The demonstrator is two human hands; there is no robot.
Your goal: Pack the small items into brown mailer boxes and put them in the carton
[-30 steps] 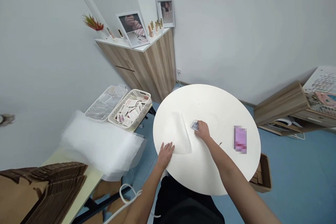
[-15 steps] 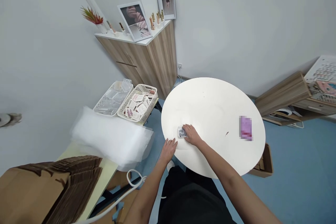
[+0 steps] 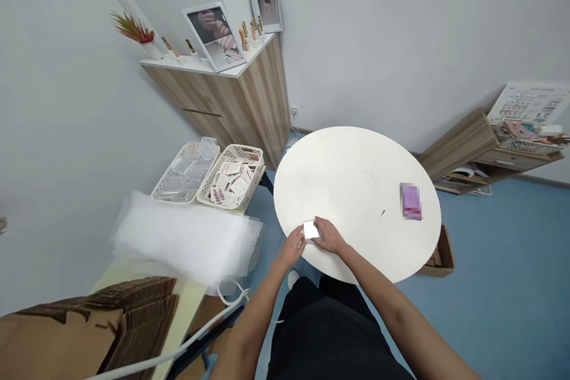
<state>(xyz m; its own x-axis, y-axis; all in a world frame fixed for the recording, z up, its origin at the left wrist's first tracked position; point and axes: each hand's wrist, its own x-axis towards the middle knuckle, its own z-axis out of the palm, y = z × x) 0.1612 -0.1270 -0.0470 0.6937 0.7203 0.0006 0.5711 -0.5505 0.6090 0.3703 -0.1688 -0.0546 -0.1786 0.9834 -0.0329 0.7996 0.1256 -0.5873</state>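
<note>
A small, clear, flat plastic case (image 3: 311,230) is at the near left edge of the round white table (image 3: 356,178). Glare whitens its top, so its contents do not show now. My left hand (image 3: 293,247) grips the case's left side with curled fingers. On the opposite side, my right hand (image 3: 328,235) has its fingers and thumb closed on the right edge. Whether the case rests on the table or is slightly raised I cannot tell.
A blurred purple packet (image 3: 410,201) and a small dark scrap (image 3: 383,213) lie on the table's right half. Left of it stand a basket of small cards (image 3: 230,181), a basket of clear plastic pieces (image 3: 183,171), white sheets (image 3: 187,237) and stacked brown cardboard (image 3: 138,320).
My left hand has moved from the table edge onto the case's left side. Dark, nail-like pieces showed in the case earlier; glare now covers its top. The view has shifted slightly.
</note>
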